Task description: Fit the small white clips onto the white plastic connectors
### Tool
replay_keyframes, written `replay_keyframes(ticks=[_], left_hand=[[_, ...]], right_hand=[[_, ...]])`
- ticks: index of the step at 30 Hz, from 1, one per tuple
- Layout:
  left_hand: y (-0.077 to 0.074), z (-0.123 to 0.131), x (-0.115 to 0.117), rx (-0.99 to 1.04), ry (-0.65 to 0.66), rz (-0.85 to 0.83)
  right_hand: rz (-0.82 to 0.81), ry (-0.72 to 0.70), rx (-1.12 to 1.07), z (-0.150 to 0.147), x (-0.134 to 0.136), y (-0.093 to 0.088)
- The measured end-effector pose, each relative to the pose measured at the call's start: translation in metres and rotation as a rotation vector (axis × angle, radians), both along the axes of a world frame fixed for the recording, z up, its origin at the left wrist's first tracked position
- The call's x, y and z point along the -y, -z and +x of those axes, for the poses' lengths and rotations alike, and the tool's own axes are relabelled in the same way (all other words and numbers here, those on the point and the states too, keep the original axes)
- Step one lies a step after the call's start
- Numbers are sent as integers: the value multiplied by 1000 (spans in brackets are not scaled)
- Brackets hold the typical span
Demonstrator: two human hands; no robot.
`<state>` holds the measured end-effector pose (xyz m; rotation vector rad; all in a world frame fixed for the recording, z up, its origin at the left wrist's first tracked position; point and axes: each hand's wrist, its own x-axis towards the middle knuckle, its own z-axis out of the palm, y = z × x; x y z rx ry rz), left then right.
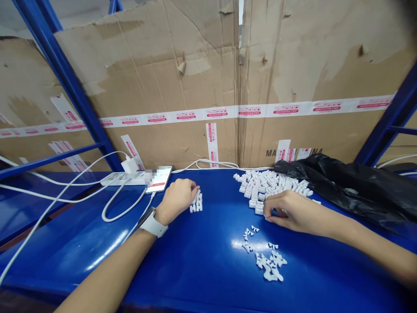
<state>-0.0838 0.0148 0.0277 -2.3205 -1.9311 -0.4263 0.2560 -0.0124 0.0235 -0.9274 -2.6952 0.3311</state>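
Note:
My left hand [178, 196] is closed, with its fingers curled down at the far end of a small block of white plastic pieces [196, 205] lined up side by side. What its fingertips grip, if anything, is hidden. At the near edge of a large pile of similar white pieces [267, 184], my right hand [286, 211] is pinched, thumb against fingers. A small white plastic piece seems to be at its fingertips, mostly covered. Between me and that pile lie loose white scraps of irregular branching shape [270, 263], with several smaller ones [248, 234] just behind them.
A phone [159, 179] lies left of my left hand, its cable running toward me. Behind it is a power strip [110, 179] with a white charger [129, 166] and looping cables. A black plastic bag [339, 187] lies at the right. Cardboard [179, 87] backs the blue table [195, 269].

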Motion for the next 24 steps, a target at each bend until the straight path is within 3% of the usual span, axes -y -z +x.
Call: replay_keyframes(ticks=[4,9,19,24], left_hand=[[3,-7,-7,90,77,-53],[11,6,-7,167,206,-48],[18,46,21,268,531,11],[15,56,33,241,731,-19]], right_hand=[[-55,-16,-21,-2,2,3],[-147,-35,-62,-8,10,3],[-106,4,-110,-25,17,8],[-157,-45,-170,-27,18,9]])
